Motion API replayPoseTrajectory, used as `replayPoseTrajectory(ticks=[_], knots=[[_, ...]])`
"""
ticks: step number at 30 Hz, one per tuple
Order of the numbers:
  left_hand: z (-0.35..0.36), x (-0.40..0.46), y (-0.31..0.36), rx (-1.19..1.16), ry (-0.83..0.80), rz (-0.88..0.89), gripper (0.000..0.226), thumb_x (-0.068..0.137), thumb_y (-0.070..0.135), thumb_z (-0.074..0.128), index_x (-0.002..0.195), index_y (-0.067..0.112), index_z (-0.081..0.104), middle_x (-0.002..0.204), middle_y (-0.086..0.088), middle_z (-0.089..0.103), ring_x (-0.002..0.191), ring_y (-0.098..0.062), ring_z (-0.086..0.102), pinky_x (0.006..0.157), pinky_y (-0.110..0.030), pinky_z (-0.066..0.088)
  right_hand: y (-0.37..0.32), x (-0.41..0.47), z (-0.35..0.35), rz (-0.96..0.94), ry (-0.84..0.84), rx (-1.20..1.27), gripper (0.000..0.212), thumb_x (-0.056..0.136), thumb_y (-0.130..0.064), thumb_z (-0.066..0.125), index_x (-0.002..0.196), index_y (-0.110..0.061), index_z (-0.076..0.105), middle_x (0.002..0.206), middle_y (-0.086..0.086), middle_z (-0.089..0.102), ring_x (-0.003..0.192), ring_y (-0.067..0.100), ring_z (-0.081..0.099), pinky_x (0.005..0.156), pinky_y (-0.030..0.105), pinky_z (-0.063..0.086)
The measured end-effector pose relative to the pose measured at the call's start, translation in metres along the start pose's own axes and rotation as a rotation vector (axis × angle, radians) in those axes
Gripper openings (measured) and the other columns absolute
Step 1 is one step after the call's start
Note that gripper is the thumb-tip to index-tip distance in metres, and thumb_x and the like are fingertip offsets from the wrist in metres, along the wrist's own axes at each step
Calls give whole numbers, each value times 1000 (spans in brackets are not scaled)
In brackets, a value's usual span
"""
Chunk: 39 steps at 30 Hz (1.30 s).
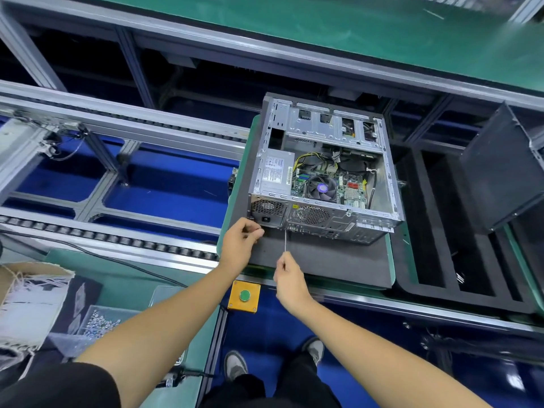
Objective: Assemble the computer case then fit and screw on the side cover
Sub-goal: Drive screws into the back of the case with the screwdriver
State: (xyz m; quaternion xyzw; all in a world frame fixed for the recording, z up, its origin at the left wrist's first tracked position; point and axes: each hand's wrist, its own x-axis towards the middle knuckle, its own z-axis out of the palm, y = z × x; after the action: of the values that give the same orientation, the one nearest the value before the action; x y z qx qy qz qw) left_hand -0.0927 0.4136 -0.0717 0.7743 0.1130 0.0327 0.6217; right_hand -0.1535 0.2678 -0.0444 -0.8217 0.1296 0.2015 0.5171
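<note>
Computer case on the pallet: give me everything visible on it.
The computer case is bare silver metal and lies on its side on a grey foam pad, side cover off. Inside show a power supply, a CPU fan, a green board, cables and drive bays. Its rear panel faces the person. The left hand touches its rear corner; the right hand pinches a thin white strip reaching its rear panel.

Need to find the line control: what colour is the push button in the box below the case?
Green button in a yellow-orange box, clearest in the head view.
</note>
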Motion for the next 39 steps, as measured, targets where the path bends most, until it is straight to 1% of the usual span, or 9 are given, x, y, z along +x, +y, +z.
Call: replayPoseTrajectory(ticks=[4,6,12,14,19,23,29,34,39], knots=[[5,-11,3,-303,72,-232,7,94,10,70,97,6,66,89,-9,77,91,-19,75,80,-29,60,0,-14,4,-139,-55,-167,26,99,-7,34,78,-22,33,68,2,41,64,18,28,57,36,26],[6,-19,5,-428,49,-286,11,96,8,68,102,1,63,93,-12,77,95,-23,75,83,-32,61,-2,-18,5,-201,-100,-270,25,102,-12,36,79,-24,34,68,2,45,63,18,32,58,37,28],[-4,-27,8,-639,109,-372,11,97,11,65,104,3,61,97,-15,76,93,-22,76,77,-26,61,-10,-21,-3,-304,-154,-477,19,102,-17,37,84,-23,36,75,1,53,68,21,42,64,42,40],[-10,-27,6,-664,130,-369,12,97,12,65,105,3,62,97,-16,76,94,-23,76,77,-27,61,-10,-21,-6,-336,-172,-529,18,102,-17,37,85,-24,37,75,0,54,69,20,44,67,43,43],[-20,-22,2,-688,60,-412,25,96,17,67,114,0,62,99,-16,75,95,-22,75,77,-25,59,-10,-19,-5,-385,-185,-583,22,99,-15,37,83,-29,36,73,-3,54,64,11,43,61,35,38],[-24,-15,4,-687,9,-477,33,98,22,65,120,-2,63,97,-11,76,94,-19,75,77,-26,60,-12,-16,-8,-398,-196,-579,26,96,-11,36,80,-32,34,73,-3,54,63,12,43,59,35,36],[-27,-9,9,-734,-55,-533,40,95,28,67,125,3,61,96,-7,76,90,-15,74,75,-25,59,-15,-13,-14,-434,-187,-582,29,94,-14,35,76,-37,35,68,-6,49,61,10,42,55,32,32],[-29,-1,19,-662,-160,-540,40,96,30,65,126,3,61,99,-6,77,92,-15,74,76,-25,59,-12,-11,-17,-388,-163,-472,26,93,-15,39,75,-35,37,68,-7,50,61,9,41,57,31,35],[-28,0,26,-655,-202,-593,39,93,30,67,121,4,63,108,-8,77,98,-14,74,71,-22,59,-14,-10,-24,-357,-181,-361,20,84,-14,33,76,-31,41,70,-5,51,64,13,42,60,35,37]])
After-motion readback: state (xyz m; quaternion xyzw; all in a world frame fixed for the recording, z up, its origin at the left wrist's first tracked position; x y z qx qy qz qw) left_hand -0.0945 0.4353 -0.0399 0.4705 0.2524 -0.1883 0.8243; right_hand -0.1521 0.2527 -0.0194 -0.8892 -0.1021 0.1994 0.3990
